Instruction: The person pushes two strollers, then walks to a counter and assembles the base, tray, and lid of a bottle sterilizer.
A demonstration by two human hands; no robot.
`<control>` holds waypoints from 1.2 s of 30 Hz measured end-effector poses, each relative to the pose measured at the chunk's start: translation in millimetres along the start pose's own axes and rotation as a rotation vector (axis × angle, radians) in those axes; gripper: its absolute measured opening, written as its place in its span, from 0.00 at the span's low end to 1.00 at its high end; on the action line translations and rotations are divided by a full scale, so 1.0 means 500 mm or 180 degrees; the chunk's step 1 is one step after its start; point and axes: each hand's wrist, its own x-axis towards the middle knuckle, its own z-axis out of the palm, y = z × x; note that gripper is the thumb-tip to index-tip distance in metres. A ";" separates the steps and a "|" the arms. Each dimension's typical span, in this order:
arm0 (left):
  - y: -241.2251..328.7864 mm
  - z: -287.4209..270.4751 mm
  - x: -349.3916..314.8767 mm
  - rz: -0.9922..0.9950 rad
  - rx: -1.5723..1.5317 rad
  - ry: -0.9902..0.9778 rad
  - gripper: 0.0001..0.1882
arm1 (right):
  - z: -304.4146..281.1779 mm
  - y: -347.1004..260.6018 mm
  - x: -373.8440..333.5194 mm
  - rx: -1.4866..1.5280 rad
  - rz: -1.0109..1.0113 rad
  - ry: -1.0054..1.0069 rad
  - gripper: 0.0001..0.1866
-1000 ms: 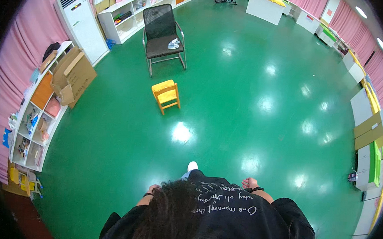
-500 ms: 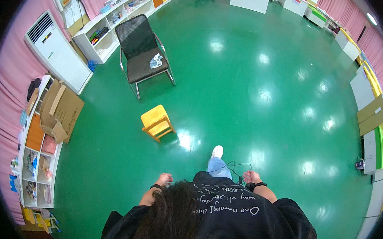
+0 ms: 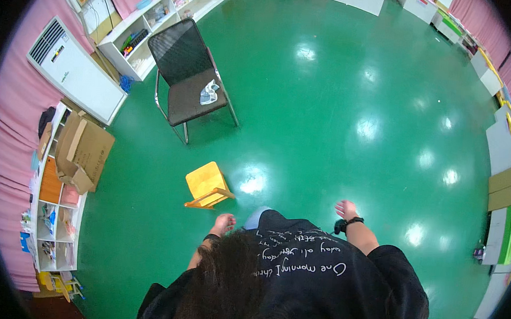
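Note:
My left hand (image 3: 224, 222) hangs at my side with its fingers loosely bent and nothing visible in it. Just ahead of it on the floor stands a small yellow wooden chair (image 3: 203, 178), apart from the hand. My right hand (image 3: 345, 209) is held out over the floor with its fingers apart, also without anything in it. A black band (image 3: 348, 224) circles the right wrist. Farther ahead is a black mesh-backed chair (image 3: 183, 55) with metal legs; a crumpled white and blue packet (image 3: 209, 92) lies on its seat.
Along the left wall stand a white air conditioner (image 3: 76, 72), white shelves (image 3: 132, 28), a low shelf unit (image 3: 75, 233) and a cardboard box (image 3: 89, 149). White cabinets (image 3: 504, 136) line the right side. The green floor (image 3: 304, 133) is shiny with reflections.
Both chairs appear nearer and the view has shifted forward. My right hand has swung farther forward. My white shoe and the thin black cable by my right hand no longer show.

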 end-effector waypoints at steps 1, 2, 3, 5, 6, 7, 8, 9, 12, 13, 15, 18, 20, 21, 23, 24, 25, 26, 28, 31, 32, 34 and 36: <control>0.042 0.028 0.013 -0.0068 0.0034 0.0055 0.11 | 0.050 -0.047 0.018 -0.0087 -0.0155 -0.0049 0.20; 0.063 0.044 0.040 -0.0089 -0.0002 0.0045 0.11 | 0.089 -0.082 0.047 -0.0135 -0.0258 -0.0189 0.19; 0.070 0.032 0.086 -0.0256 0.0254 0.0050 0.11 | 0.133 -0.105 0.073 -0.0176 -0.0244 -0.0204 0.19; 0.091 0.022 0.182 -0.0468 0.0825 -0.0069 0.12 | 0.193 -0.144 0.129 -0.0101 -0.0200 -0.0572 0.18; 0.086 0.003 0.215 -0.0318 0.1030 -0.0109 0.12 | 0.230 -0.168 0.160 -0.0198 -0.0229 -0.0639 0.18; 0.103 -0.003 0.253 -0.0107 0.1361 -0.0201 0.12 | 0.241 -0.174 0.190 -0.0242 0.0033 -0.0676 0.16; 0.126 -0.006 0.287 0.0051 0.1638 -0.0260 0.12 | 0.247 -0.186 0.217 -0.0298 0.0294 -0.0711 0.15; 0.147 -0.012 0.317 0.0162 0.1806 -0.0295 0.12 | 0.243 -0.201 0.244 -0.0529 0.0499 -0.0648 0.19; 0.301 0.001 0.412 0.0250 0.2157 -0.0381 0.12 | 0.188 -0.243 0.320 -0.0254 0.0766 0.0130 0.13; 0.352 0.001 0.439 0.0245 0.2119 -0.0353 0.12 | 0.184 -0.274 0.352 -0.0185 0.0718 0.0438 0.14; 0.464 0.009 0.500 0.0226 0.2115 -0.0284 0.12 | 0.206 -0.363 0.396 -0.0042 0.0665 0.0788 0.13; 0.653 0.072 0.570 0.0293 0.2576 -0.0264 0.12 | 0.268 -0.516 0.444 0.0293 0.0402 0.0653 0.13; 0.774 0.139 0.615 0.0110 0.2367 -0.0129 0.13 | 0.312 -0.584 0.486 0.0476 0.0248 0.0479 0.13; 0.831 0.182 0.640 -0.0033 0.2010 -0.0003 0.13 | 0.336 -0.617 0.508 0.0577 0.0099 0.0373 0.13; 0.919 0.234 0.706 -0.0174 0.0949 0.0209 0.14 | 0.389 -0.678 0.546 0.0629 0.0188 0.0240 0.14; 0.976 0.316 0.715 -0.0060 0.0901 0.0226 0.11 | 0.395 -0.708 0.579 0.0675 0.0210 0.0212 0.14; 1.015 0.362 0.754 -0.0101 0.0912 0.0158 0.12 | 0.377 -0.709 0.648 0.0742 0.0478 0.0224 0.15; 1.036 0.380 0.798 -0.0124 0.0685 -0.0004 0.15 | 0.378 -0.723 0.689 0.0671 0.0631 0.0262 0.14; 1.076 0.422 0.876 0.0082 0.1007 -0.0593 0.13 | 0.389 -0.787 0.739 0.0714 0.0827 0.0523 0.14; 1.123 0.399 1.000 0.3216 0.0890 -0.3453 0.19 | 0.399 -0.939 0.830 0.0677 0.0758 0.0498 0.13; 1.151 0.415 1.031 0.3173 0.1227 -0.2972 0.19 | 0.398 -0.992 0.861 0.0773 0.0746 0.0554 0.13; 1.246 0.474 1.087 0.3013 0.1911 -0.2076 0.19 | 0.386 -1.099 0.932 0.0698 0.0608 0.0656 0.11; 1.266 0.490 1.109 0.2189 0.2210 -0.1070 0.19 | 0.429 -1.257 0.999 0.0487 0.0161 0.0456 0.11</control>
